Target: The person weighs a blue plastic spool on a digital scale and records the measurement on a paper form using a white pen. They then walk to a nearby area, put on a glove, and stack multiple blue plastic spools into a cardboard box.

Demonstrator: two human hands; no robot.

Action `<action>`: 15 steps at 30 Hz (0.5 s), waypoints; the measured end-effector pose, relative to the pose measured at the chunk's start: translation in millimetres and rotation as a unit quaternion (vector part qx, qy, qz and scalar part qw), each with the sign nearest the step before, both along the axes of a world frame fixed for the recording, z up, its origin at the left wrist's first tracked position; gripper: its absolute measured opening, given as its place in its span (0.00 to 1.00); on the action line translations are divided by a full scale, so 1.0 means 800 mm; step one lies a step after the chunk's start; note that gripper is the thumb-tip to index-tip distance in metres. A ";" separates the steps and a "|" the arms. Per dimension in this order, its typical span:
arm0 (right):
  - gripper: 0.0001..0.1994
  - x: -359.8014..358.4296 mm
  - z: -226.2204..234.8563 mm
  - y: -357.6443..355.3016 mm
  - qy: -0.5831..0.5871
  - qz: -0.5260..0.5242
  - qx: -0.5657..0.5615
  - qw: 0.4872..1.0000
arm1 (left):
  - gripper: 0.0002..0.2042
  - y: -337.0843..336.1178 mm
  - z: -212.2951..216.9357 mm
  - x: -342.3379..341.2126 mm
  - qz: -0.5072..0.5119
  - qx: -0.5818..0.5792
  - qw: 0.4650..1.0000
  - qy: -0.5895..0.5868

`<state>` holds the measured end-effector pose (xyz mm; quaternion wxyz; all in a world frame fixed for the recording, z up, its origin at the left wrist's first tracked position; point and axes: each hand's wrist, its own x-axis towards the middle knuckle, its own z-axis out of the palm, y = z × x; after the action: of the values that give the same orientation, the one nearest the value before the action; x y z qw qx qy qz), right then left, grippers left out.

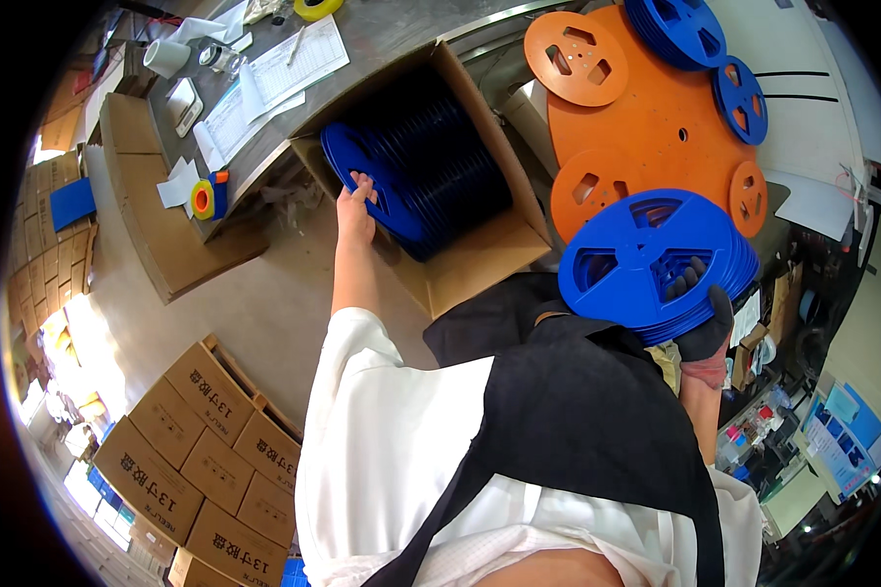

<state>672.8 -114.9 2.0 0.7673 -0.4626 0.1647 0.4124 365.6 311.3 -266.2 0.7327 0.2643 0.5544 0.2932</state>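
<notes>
An open cardboard box [519, 240] holds a row of blue plastic reels standing on edge. My bare left hand [357, 210] reaches into it, with fingers hooked in a cut-out of the nearest blue reel [347, 152], which leans toward the box's left side. On my right is a stack of blue reels [646, 245], its top one showing a spoked face. My right hand [705, 318], in a dark glove with a reddish cuff, grips the stack's near right edge, its fingertips curled into an opening of the top reel.
A large orange disc [646, 122] bears smaller orange discs [576, 59] and blue reels [677, 29]. Papers [284, 73], a white cup [166, 59] and tape rolls [204, 199] lie on the grey table [392, 27]. Stacked closed cartons [206, 460] stand at lower left; a monitor [847, 435] at far right.
</notes>
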 end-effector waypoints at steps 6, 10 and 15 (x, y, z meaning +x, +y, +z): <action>0.28 -0.003 -0.002 0.005 -0.003 0.013 0.001 1.000 | 0.29 0.001 -0.005 -0.001 -0.010 0.003 1.000 -0.009; 0.28 -0.005 -0.001 0.007 -0.014 0.021 0.011 1.000 | 0.29 -0.009 -0.034 0.010 -0.011 -0.013 1.000 -0.025; 0.29 -0.016 0.006 0.028 -0.020 0.007 -0.031 0.999 | 0.35 -0.007 -0.063 -0.005 -0.053 -0.063 0.996 0.030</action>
<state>659.9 -92.5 6.8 0.7531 -0.4954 0.1585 0.4029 361.4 305.4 -316.9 0.7454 0.2556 0.5788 0.2101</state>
